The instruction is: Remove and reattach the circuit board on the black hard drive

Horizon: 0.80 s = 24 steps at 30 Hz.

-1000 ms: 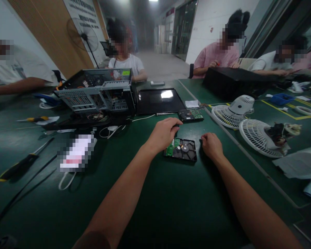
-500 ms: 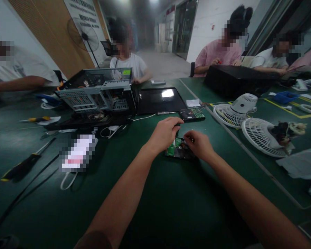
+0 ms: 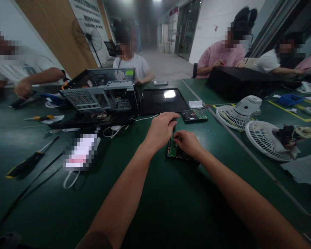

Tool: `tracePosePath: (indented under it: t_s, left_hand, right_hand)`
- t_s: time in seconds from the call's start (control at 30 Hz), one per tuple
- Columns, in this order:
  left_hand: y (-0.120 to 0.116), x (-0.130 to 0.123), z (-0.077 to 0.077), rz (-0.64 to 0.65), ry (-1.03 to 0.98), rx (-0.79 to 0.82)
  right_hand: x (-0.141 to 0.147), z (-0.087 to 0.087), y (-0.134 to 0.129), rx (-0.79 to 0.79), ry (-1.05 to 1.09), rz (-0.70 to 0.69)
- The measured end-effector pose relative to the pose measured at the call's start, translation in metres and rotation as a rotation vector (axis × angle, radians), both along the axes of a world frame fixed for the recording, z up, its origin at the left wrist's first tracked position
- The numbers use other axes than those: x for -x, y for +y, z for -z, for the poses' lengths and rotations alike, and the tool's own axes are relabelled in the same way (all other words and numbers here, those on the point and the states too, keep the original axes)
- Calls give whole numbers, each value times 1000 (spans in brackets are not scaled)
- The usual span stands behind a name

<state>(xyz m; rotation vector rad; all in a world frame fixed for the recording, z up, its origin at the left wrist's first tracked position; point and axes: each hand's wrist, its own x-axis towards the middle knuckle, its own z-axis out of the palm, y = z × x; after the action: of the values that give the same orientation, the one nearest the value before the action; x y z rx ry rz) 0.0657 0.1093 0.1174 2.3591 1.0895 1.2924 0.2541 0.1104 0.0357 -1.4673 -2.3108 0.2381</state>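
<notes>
A hard drive with a green circuit board (image 3: 173,149) lies on the green table in front of me, partly covered by my right hand. My left hand (image 3: 161,130) is closed round the dark handle of a small screwdriver (image 3: 174,125), held upright over the drive; its tip is hard to make out. Low over the board, my right hand (image 3: 188,142) has its fingers pinched together close to the screwdriver's shaft. Whatever they hold, if anything, is hidden. Just beyond my hands rests a second hard drive (image 3: 195,116), board side up.
An opened computer case (image 3: 98,97) stands at the left behind a phone (image 3: 81,152) and a yellow-black screwdriver (image 3: 32,160). A dark flat panel (image 3: 163,100) lies behind. White fan parts (image 3: 268,140) sit at right, a black case (image 3: 238,81) beyond. Several people sit around the table.
My right hand has moved left over the board, towards the screwdriver. My left hand has risen slightly. The view has shifted a little, and a person at far left now reaches over the table.
</notes>
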Motion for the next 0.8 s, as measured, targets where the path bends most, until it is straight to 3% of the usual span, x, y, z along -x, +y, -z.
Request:
tracePosePath:
  t_s: [0.37, 0.6, 0.8]
  left_hand:
    - [0, 0, 1, 7, 14, -13]
    - [-2, -2, 1, 15, 17, -29]
    - [-9, 5, -4, 11, 14, -23]
  right_hand:
    - [-6, -6, -7, -17, 45, 10]
    - [-31, -2, -42, -98, 116, 186]
    - [-14, 0, -38, -119, 46, 134]
